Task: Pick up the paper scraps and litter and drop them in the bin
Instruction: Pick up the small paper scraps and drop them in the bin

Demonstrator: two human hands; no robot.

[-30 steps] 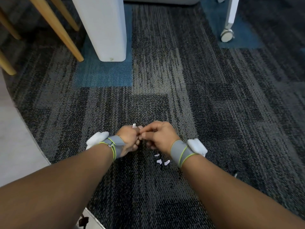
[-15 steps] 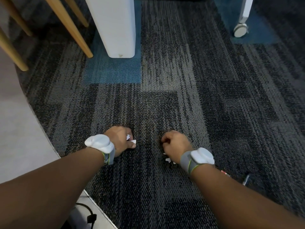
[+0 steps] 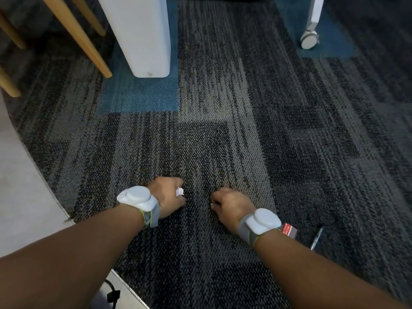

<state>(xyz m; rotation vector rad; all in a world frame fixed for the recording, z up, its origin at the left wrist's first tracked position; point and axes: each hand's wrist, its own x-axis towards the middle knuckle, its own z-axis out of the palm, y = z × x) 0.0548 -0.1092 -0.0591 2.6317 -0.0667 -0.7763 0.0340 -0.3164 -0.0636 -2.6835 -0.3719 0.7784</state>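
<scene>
Both hands are low over the dark patterned carpet [image 3: 223, 141]. My left hand [image 3: 168, 196] is a closed fist with white paper scraps [image 3: 179, 191] poking out between thumb and fingers. A short gap to the right, my right hand [image 3: 231, 206] is curled with its fingertips down on the carpet, and a small white scrap [image 3: 212, 204] shows at its fingertips. A red and white wrapper [image 3: 289, 229] lies on the carpet just behind my right wrist. No bin is in view.
A white panel leg [image 3: 142, 36] stands ahead, with wooden chair legs [image 3: 78, 36] to its left. A white caster wheel [image 3: 309, 40] is at the far right. A blue pen [image 3: 317, 238] lies by the wrapper. Pale hard floor [image 3: 22, 197] borders the carpet on the left, with a black cable [image 3: 112, 295] below.
My hands were joined a second ago, then parted and dropped to the carpet. The scraps that lay under my right wrist are now out of sight. The view has tilted, showing the wrapper and pen.
</scene>
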